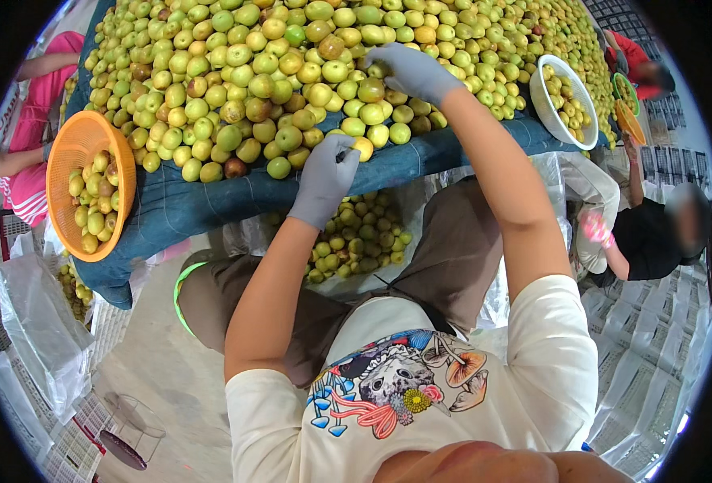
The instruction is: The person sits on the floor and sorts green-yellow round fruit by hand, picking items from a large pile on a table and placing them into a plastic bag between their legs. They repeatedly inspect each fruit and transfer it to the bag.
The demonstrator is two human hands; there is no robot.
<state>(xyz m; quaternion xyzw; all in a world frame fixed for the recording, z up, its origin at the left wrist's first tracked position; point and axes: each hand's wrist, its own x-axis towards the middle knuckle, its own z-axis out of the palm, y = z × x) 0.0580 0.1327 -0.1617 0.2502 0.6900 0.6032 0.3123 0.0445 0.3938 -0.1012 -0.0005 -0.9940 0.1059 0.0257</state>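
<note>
A large heap of green and yellow jujubes (235, 78), some with brown patches, covers a table draped in blue cloth (211, 202). My left hand (329, 175), in a grey glove, is at the heap's near edge with thumb and fingertips on a yellow jujube (364, 148). Farther in and to the right, my right hand (419, 73), also gloved in grey, reaches over the fruit. Its fingers curl around a brownish-green jujube (378, 70), partly hidden by the glove. Between the hands, several jujubes sit close together on the cloth.
An orange plastic basket (57, 181) holding jujubes stands at the left edge, and a white one (591, 136) at the right. More jujubes (362, 241) lie below the table, between my knees. Co-workers sit on both sides. A plastic-lined crate (42, 320) stands at left.
</note>
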